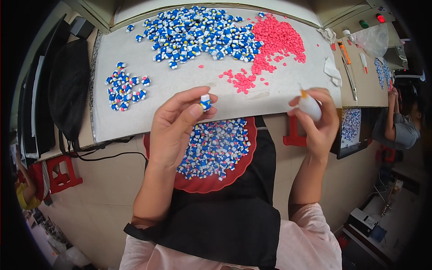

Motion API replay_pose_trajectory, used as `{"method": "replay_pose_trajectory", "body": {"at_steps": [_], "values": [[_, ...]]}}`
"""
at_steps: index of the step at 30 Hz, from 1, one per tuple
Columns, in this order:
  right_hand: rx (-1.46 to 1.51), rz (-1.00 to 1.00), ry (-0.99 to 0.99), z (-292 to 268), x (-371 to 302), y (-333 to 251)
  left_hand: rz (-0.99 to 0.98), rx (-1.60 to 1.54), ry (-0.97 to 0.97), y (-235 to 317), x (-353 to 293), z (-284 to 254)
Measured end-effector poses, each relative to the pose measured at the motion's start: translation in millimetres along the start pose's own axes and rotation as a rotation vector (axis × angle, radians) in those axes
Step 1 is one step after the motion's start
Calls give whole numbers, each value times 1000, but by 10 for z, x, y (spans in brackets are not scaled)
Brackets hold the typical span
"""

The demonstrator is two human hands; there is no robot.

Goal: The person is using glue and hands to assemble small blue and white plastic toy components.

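Observation:
Between the thumb and fingers of my left hand point(170, 123) is a small blue and white figurine point(205, 103) with a bit of yellow, held above the near edge of the white work surface. My right hand point(323, 128) is wrapped round a small white squeeze bottle point(310, 108) with an orange-yellow neck and a thin tip, apart from the figurine. Below my left hand, a red scalloped tray point(252, 155) on my lap holds many blue, white and pink pieces. A large heap of blue and white figurines point(198, 33) lies at the back, beside a heap of pink pieces point(279, 38).
A smaller group of figurines with pink parts point(123, 90) lies at the left. Crumpled white tissue point(332, 71), an orange-handled cutter point(344, 53) and tweezers point(351, 81) lie at the right. A black bag point(69, 87) hangs at the left; another person point(398, 126) sits far right.

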State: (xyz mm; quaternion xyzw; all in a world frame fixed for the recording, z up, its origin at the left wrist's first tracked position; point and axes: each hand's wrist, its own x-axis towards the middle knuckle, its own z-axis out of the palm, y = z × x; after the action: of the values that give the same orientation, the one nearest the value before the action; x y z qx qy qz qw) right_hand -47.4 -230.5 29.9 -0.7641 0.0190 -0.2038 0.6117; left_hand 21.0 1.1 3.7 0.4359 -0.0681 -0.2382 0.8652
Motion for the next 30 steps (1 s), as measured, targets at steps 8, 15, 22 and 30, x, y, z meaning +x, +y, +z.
{"method": "replay_pose_trajectory", "body": {"at_steps": [8,15,22,30], "values": [[-534,-152,-117,292,513,424,-31,-29,23,-29,-61,-44],[-728,-169,-123,441,611,354,-36,-47,-6,-42,-43,-84],[-716,-151,-266,415,576,258,-30,-75,-9,-34,-48,-102],[-751,-121,-325,380,653,246,-50,-60,-8,-17,-83,-97]]}}
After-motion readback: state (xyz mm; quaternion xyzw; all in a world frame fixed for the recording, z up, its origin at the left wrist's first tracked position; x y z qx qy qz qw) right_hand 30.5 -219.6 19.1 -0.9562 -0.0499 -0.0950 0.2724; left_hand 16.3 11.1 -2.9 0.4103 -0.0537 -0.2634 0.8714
